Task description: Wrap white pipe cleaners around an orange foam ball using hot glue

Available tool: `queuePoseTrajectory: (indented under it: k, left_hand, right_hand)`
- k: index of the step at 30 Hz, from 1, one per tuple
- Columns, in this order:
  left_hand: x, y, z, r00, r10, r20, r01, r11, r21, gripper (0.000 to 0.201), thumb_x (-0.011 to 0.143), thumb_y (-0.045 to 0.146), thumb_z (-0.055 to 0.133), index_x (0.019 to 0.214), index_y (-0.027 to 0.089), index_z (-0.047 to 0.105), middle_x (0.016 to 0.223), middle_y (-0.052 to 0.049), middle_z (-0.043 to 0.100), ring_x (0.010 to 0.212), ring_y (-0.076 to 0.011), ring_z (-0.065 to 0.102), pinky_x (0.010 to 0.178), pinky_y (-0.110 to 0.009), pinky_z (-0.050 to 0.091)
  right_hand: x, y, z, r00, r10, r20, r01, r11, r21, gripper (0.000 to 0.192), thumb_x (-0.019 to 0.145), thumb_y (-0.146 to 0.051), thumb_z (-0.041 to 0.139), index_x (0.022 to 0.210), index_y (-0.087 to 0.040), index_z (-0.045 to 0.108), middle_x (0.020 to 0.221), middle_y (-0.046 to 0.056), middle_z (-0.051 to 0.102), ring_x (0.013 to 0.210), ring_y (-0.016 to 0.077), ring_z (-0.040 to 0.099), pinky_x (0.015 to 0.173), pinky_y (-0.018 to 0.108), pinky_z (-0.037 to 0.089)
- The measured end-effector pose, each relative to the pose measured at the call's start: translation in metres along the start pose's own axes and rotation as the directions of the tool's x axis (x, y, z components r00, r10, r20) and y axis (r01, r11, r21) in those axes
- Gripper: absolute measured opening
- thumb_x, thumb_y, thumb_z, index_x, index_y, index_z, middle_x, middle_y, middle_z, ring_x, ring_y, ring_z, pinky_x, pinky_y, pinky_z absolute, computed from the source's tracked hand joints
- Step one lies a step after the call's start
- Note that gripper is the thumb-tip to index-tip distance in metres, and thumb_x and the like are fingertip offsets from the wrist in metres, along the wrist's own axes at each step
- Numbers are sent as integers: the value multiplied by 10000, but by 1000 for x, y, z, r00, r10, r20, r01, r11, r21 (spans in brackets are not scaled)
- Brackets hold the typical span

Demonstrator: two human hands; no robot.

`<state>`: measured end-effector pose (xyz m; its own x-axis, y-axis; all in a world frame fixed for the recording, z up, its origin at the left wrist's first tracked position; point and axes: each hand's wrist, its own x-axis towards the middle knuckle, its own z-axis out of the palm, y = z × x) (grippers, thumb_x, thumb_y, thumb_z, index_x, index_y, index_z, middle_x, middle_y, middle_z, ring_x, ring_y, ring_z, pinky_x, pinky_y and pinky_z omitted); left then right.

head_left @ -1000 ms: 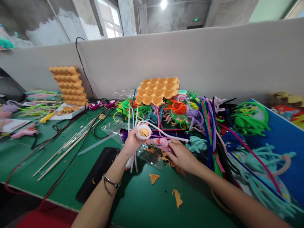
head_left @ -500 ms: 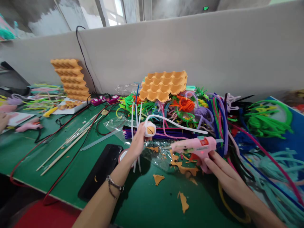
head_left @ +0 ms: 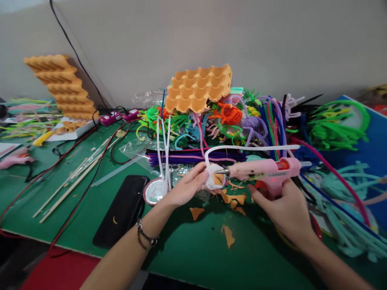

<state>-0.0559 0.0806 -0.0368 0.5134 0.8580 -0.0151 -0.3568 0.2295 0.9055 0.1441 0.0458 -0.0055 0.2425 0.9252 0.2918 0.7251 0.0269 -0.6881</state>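
Observation:
Pinched in my left hand [head_left: 190, 184] is a small orange egg-carton cup [head_left: 219, 181], its outside wound with white pipe cleaner [head_left: 214, 167]. The loose end of that pipe cleaner bends up and stretches out to the right above the gun. My right hand [head_left: 286, 209] is closed around the handle of a pink glue gun [head_left: 256, 170]. The metal nozzle [head_left: 223, 171] points left and lies over the cup's opening; I cannot tell if it touches. A clear glue stick [head_left: 306, 164] pokes out of the gun's back.
Orange carton scraps [head_left: 228, 237] lie on the green table [head_left: 187, 257]. Left of my arm are a black phone [head_left: 122, 211], a round tin [head_left: 154, 191] and wooden sticks [head_left: 72, 187]. Behind are colourful pipe cleaners [head_left: 229, 114] and an orange egg tray [head_left: 199, 86]. A red cord [head_left: 81, 193] crosses the left.
My left hand has moved right with the wrapped cup, and the cup and nozzle have come together. The view has tilted down and shifted right.

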Motion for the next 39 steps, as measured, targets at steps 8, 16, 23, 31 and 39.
queuePoseTrajectory:
  k: [8,16,23,31,39]
  left_hand:
    - [-1,2,-1,998,62,32,-63,997,44,445,732,524,613,972,163,511,732,-11,643,574,-115,622,549,-226,490]
    - [0,1,-3,993,87,84,-96,988,118,436,746,543,584,947,160,536,747,-14,641,580,-108,622,526,-207,472]
    - [-1,1,-4,992,106,74,-116,983,146,433,752,535,582,967,165,521,826,-27,644,582,-102,619,533,-212,473]
    - [-1,-1,-5,987,136,91,-146,983,115,389,758,496,600,973,181,527,831,-3,599,583,-91,604,550,-222,485]
    - [-1,-1,-7,979,204,-5,-197,954,224,412,745,529,594,943,169,573,866,-34,609,739,-128,559,633,-231,433]
  right_hand:
    - [3,0,-1,999,-30,-26,28,997,-75,253,558,-459,518,528,-272,352,379,-54,362,338,109,302,328,276,247]
    - [4,1,0,998,-68,-16,66,993,-101,246,563,-435,492,530,-280,305,372,-60,322,329,101,266,339,283,210]
    - [5,2,0,996,-83,-11,82,993,-84,212,571,-413,484,544,-270,330,403,-42,406,353,116,343,359,283,270]
    - [5,7,-2,999,-53,-8,52,994,-93,205,557,-409,471,532,-275,319,371,-36,394,347,126,367,364,294,299]
    - [5,9,-2,994,-109,4,109,991,-83,254,610,-390,469,528,-277,256,352,-73,305,332,97,287,340,268,232]
